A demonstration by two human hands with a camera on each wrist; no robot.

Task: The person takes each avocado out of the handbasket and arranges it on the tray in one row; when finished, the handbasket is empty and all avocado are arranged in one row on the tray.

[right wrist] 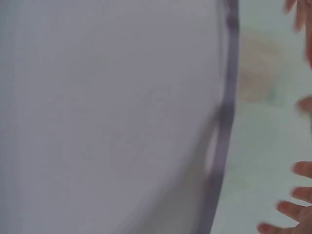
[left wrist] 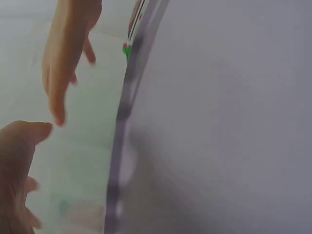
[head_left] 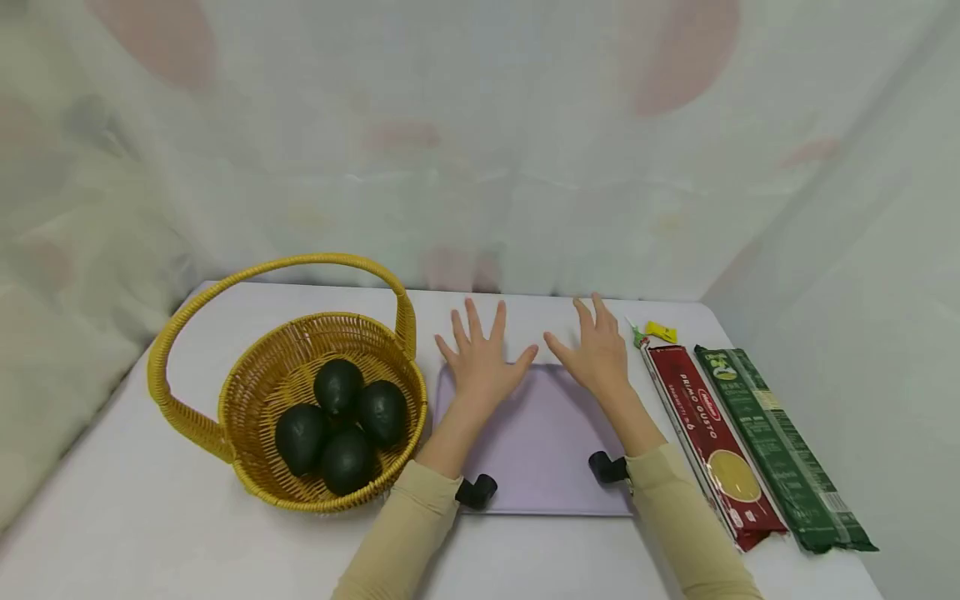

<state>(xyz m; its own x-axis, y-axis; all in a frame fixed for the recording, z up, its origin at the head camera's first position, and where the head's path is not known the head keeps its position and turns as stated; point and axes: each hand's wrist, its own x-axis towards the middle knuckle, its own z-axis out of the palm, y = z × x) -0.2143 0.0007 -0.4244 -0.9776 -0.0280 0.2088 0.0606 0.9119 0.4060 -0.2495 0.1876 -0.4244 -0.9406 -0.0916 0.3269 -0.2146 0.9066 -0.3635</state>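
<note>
Both my hands lie flat with fingers spread at the far edge of a lilac board on the white table. My left hand rests palm down on the board's far left corner, and my right hand on its far right corner, thumbs pointing at each other. Neither holds anything. In the left wrist view the lilac board fills the right side, with my right hand beyond its edge. The right wrist view shows the lilac board close up and blurred.
A yellow wicker basket with a tall handle stands at the left, holding several dark avocados. Right of the board lie a red spaghetti packet and a green pasta packet. A small yellow item sits behind them.
</note>
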